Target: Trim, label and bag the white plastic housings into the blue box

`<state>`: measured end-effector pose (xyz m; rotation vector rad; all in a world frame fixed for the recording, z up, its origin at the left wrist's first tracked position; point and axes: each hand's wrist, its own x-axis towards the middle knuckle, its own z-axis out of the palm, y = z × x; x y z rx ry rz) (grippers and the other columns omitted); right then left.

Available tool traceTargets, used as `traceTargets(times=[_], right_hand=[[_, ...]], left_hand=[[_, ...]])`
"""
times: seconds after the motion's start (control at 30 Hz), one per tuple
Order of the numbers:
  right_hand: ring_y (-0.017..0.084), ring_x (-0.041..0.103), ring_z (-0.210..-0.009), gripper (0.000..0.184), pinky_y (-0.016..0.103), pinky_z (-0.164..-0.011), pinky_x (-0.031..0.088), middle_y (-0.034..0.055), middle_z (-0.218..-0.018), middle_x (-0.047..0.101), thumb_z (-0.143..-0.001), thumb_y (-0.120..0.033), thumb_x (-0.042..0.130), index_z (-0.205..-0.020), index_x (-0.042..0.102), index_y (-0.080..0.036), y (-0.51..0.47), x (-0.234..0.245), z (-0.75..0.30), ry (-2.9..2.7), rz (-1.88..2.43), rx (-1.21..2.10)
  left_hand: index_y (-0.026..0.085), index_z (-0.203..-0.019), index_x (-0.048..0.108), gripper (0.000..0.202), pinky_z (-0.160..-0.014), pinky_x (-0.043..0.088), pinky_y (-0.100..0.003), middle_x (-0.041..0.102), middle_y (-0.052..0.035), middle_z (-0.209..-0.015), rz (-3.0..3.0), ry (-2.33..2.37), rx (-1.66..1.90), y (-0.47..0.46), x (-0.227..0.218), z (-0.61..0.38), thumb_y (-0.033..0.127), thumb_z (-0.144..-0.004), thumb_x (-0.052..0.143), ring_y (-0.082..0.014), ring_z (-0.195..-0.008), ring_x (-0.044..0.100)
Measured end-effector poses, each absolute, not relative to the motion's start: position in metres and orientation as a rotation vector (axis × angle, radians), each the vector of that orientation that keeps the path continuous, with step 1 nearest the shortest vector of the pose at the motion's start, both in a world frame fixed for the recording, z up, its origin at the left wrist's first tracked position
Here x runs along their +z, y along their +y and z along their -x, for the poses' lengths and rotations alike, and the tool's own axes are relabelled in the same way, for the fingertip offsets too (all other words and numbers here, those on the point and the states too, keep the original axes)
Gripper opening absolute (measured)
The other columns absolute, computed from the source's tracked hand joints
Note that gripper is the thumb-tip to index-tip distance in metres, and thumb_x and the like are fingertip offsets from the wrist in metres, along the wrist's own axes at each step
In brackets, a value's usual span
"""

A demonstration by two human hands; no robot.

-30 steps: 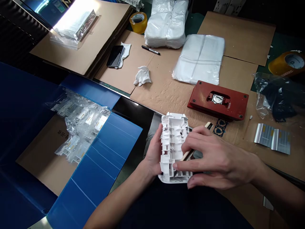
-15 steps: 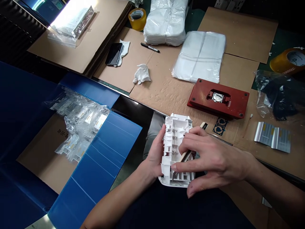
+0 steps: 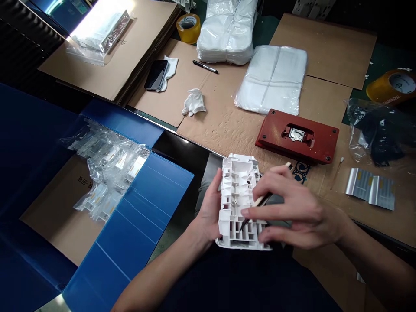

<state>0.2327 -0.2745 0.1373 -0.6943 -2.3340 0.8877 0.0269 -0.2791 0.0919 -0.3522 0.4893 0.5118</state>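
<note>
My left hand (image 3: 210,208) grips a white plastic housing (image 3: 236,201) by its left edge, the ribbed inner side turned up. The housing is held above my lap, tilted a little. In my right hand (image 3: 289,208) is a slim pair of tweezers (image 3: 261,200), cream and dark, pinched between thumb and fingers. Its dark tip points down among the ribs at the near end of the housing; whether it touches them I cannot tell. The right fingers cover part of the housing's right edge.
On the cardboard-covered table lie a red fixture (image 3: 299,135), dark fan-patterned stickers (image 3: 301,172), a cotton swab (image 3: 338,172), a silver sheet (image 3: 370,188), white bag bundles (image 3: 271,80), a pen (image 3: 205,66) and a phone (image 3: 156,75). A blue box (image 3: 139,208) with bagged parts (image 3: 110,160) stands left.
My right hand has shifted slightly right and drawn back with the tweezers, uncovering more ribs at the housing's near end. The housing has turned a little in my left hand.
</note>
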Motion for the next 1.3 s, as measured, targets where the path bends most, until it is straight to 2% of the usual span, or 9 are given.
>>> traceTargets(times=[0.17, 0.27, 0.37, 0.5, 0.67, 0.8, 0.9, 1.07, 1.3], right_hand=[[0.019, 0.062, -0.092, 0.039, 0.037, -0.083, 0.044, 0.0041, -0.101, 0.066, -0.093, -0.013, 0.062, -0.128, 0.067, -0.028, -0.281, 0.122, -0.239, -1.983, 1.153, 0.781], [0.017, 0.063, -0.094, 0.040, 0.032, -0.085, 0.048, 0.0025, -0.104, 0.067, -0.094, -0.021, 0.063, -0.133, 0.063, -0.030, -0.290, 0.104, -0.237, -1.652, 1.442, 0.881], [0.018, 0.063, -0.104, 0.033, 0.032, -0.094, 0.048, 0.0012, -0.111, 0.069, -0.093, -0.029, 0.065, -0.127, 0.068, -0.032, -0.299, 0.083, -0.233, -1.380, 1.564, 0.977], [0.020, 0.063, -0.113, 0.028, 0.036, -0.102, 0.046, 0.0023, -0.120, 0.071, -0.091, -0.034, 0.070, -0.118, 0.072, -0.031, -0.310, 0.063, -0.228, -1.070, 1.597, 1.040], [0.014, 0.064, -0.078, 0.026, 0.027, -0.073, 0.053, 0.0015, -0.094, 0.071, -0.089, -0.036, 0.071, -0.112, 0.069, -0.025, -0.319, 0.057, -0.220, -0.814, 1.588, 1.062], [0.012, 0.060, -0.071, 0.020, 0.023, -0.061, 0.049, -0.0002, -0.086, 0.066, -0.093, -0.035, 0.067, -0.109, 0.064, -0.024, -0.327, 0.061, -0.211, -0.752, 1.504, 1.111], [0.012, 0.059, -0.070, 0.031, 0.023, -0.061, 0.050, 0.0009, -0.092, 0.066, -0.094, -0.035, 0.064, -0.123, 0.062, -0.026, -0.334, 0.070, -0.203, -0.792, 1.537, 1.102], [0.021, 0.066, -0.100, 0.033, 0.032, -0.086, 0.054, 0.0053, -0.119, 0.069, -0.093, -0.036, 0.063, -0.125, 0.067, -0.028, -0.335, 0.088, -0.197, -1.068, 1.687, 0.928], [0.014, 0.059, -0.075, 0.038, 0.026, -0.067, 0.051, 0.0012, -0.092, 0.065, -0.090, -0.042, 0.069, -0.124, 0.069, -0.026, -0.325, 0.095, -0.198, -1.387, 1.801, 0.692]], left_hand=[[0.010, -0.130, 0.059, 0.060, -0.102, 0.046, -0.057, 0.073, -0.0174, -0.115, 0.276, 0.598, 0.748, -0.268, 0.088, -0.017, 0.055, -0.094, 0.043, -0.0385, -0.110, 0.067], [0.011, -0.123, 0.062, 0.055, -0.100, 0.049, -0.056, 0.074, -0.0160, -0.105, 0.211, 0.693, 0.825, -0.261, 0.082, -0.014, 0.056, -0.091, 0.052, -0.0365, -0.105, 0.069], [0.017, -0.114, 0.065, 0.047, -0.096, 0.054, -0.047, 0.074, -0.0086, -0.094, 0.144, 0.921, 0.919, -0.257, 0.078, -0.015, 0.055, -0.086, 0.065, -0.0286, -0.096, 0.072], [0.020, -0.108, 0.065, 0.036, -0.092, 0.058, -0.039, 0.074, -0.0010, -0.084, 0.105, 1.063, 0.969, -0.256, 0.076, -0.016, 0.036, -0.079, 0.080, -0.0221, -0.086, 0.073], [0.013, -0.098, 0.068, 0.026, -0.090, 0.059, -0.041, 0.075, -0.0056, -0.079, 0.088, 1.062, 0.959, -0.253, 0.081, -0.013, 0.012, -0.074, 0.078, -0.0262, -0.087, 0.074], [0.020, -0.104, 0.068, 0.043, -0.094, 0.057, -0.039, 0.078, -0.0039, -0.091, 0.032, 1.025, 1.059, -0.251, 0.089, -0.012, -0.001, -0.067, 0.075, -0.0242, -0.092, 0.074], [0.021, -0.104, 0.069, 0.044, -0.097, 0.056, -0.038, 0.078, -0.0022, -0.092, -0.016, 0.978, 1.139, -0.250, 0.093, -0.014, -0.003, -0.067, 0.075, -0.0220, -0.092, 0.074], [0.021, -0.109, 0.070, 0.046, -0.102, 0.054, -0.039, 0.078, -0.0032, -0.101, -0.056, 1.049, 1.231, -0.248, 0.098, -0.018, -0.005, -0.070, 0.071, -0.0229, -0.104, 0.071], [0.022, -0.110, 0.070, 0.049, -0.104, 0.053, -0.044, 0.077, -0.0050, -0.103, 0.012, 1.122, 1.209, -0.248, 0.109, -0.017, -0.007, -0.071, 0.064, -0.0256, -0.114, 0.067]])
